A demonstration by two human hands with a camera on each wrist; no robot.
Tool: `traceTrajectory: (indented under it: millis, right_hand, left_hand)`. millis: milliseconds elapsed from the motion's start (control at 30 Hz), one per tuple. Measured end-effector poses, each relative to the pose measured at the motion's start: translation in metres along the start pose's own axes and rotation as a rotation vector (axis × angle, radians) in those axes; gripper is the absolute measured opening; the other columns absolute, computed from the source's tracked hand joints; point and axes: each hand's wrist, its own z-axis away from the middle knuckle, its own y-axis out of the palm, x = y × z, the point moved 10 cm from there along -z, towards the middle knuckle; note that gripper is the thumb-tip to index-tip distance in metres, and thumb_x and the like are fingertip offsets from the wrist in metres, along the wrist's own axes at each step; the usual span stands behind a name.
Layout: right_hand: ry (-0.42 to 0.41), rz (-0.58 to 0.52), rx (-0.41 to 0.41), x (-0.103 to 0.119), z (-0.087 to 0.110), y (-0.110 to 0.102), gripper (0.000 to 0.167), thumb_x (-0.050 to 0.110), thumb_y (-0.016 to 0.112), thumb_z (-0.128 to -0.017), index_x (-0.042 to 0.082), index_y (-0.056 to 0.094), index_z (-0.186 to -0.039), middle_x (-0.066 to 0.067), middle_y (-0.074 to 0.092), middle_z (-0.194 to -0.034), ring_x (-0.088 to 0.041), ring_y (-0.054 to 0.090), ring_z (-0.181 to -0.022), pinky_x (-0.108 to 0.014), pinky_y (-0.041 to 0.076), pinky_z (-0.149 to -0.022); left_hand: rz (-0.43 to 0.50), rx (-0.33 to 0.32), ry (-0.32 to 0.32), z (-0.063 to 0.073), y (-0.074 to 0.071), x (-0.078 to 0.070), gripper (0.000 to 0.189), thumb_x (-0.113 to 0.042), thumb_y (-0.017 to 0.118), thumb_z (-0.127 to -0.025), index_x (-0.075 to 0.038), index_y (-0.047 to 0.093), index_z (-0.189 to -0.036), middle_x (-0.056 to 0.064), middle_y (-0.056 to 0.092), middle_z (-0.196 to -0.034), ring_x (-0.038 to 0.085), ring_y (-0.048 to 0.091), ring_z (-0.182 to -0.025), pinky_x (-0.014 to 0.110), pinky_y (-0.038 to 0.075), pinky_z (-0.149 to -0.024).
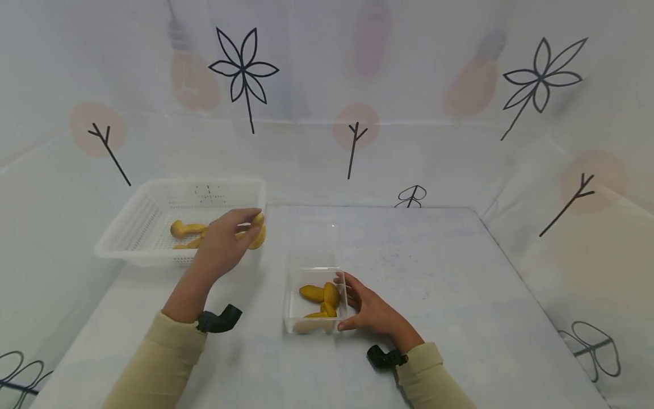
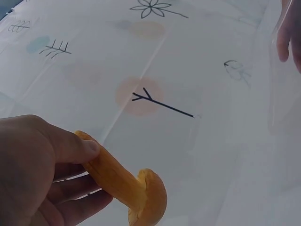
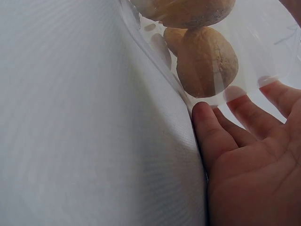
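Observation:
My left hand point(image 1: 223, 241) pinches a yellow mushroom point(image 2: 123, 181) by its stem, thumb on one side and fingers on the other, the rounded cap pointing away. It is over the right edge of a white plastic basket point(image 1: 114, 238), where more yellow mushrooms point(image 1: 186, 229) lie, partly hidden behind the hand. A clear plastic box point(image 1: 289, 307) stands on the table with several mushrooms point(image 1: 329, 294) inside. Against the box's right wall rests my right hand point(image 1: 373, 309), its fingers spread and extended, fingertips point(image 3: 203, 112) touching the clear plastic.
A white tabletop point(image 1: 434, 295) carries both containers, the basket at the back left and the box near the middle. White sheeting point(image 1: 317, 153) printed with flowers and twigs hangs behind and along the sides. Small black devices point(image 1: 219, 319) are strapped to both wrists.

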Motion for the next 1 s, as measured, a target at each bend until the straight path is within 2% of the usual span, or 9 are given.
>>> traceTrajectory:
  millis: [133,300,533,733,1000]
  right_hand:
    - [0.004,-0.003,-0.003,-0.002,0.0,0.0,0.112,0.029,0.088,-0.068,0.03,0.017,-0.154,0.0,0.027,-0.159,-0.026,0.029,-0.146,-0.035,0.033,-0.114]
    - [0.008,-0.005,-0.007,-0.004,0.0,0.0,0.111,0.028,0.089,-0.068,0.032,0.018,-0.153,0.0,0.027,-0.159,-0.026,0.03,-0.146,-0.035,0.033,-0.114]
    - [0.008,-0.009,-0.002,-0.002,0.0,0.0,0.113,0.027,0.088,-0.068,0.024,0.016,-0.155,-0.001,0.026,-0.159,-0.026,0.029,-0.146,-0.037,0.033,-0.114]
    - [0.005,-0.011,0.001,-0.004,0.0,0.0,0.112,0.026,0.088,-0.069,0.025,0.016,-0.155,-0.001,0.026,-0.159,-0.026,0.029,-0.147,-0.036,0.032,-0.114]
    - [-0.001,-0.006,-0.002,-0.005,-0.001,0.0,0.112,0.028,0.088,-0.069,0.024,0.017,-0.155,-0.001,0.028,-0.158,-0.026,0.03,-0.146,-0.035,0.033,-0.114]
  left_hand:
    - [-0.007,-0.029,0.004,-0.003,-0.012,0.007,0.036,-0.011,0.059,-0.096,-0.003,0.057,-0.131,0.015,0.061,-0.128,0.032,0.061,-0.115,0.045,0.054,-0.095]
    - [-0.036,-0.046,-0.04,-0.006,-0.023,0.021,0.037,-0.01,0.059,-0.095,-0.002,0.056,-0.132,0.017,0.06,-0.129,0.033,0.059,-0.118,0.046,0.052,-0.096]
    - [-0.068,-0.072,-0.064,-0.008,-0.032,0.041,0.037,-0.009,0.059,-0.095,-0.002,0.056,-0.131,0.018,0.061,-0.126,0.035,0.06,-0.116,0.047,0.054,-0.093]
    - [-0.102,-0.066,-0.144,-0.007,-0.037,0.063,0.038,-0.011,0.057,-0.096,-0.005,0.055,-0.134,0.02,0.059,-0.129,0.041,0.063,-0.11,0.051,0.055,-0.088]
    - [-0.143,-0.028,-0.255,-0.007,-0.04,0.093,0.041,-0.014,0.054,-0.099,-0.007,0.05,-0.139,0.02,0.054,-0.134,0.041,0.059,-0.115,0.051,0.052,-0.094]
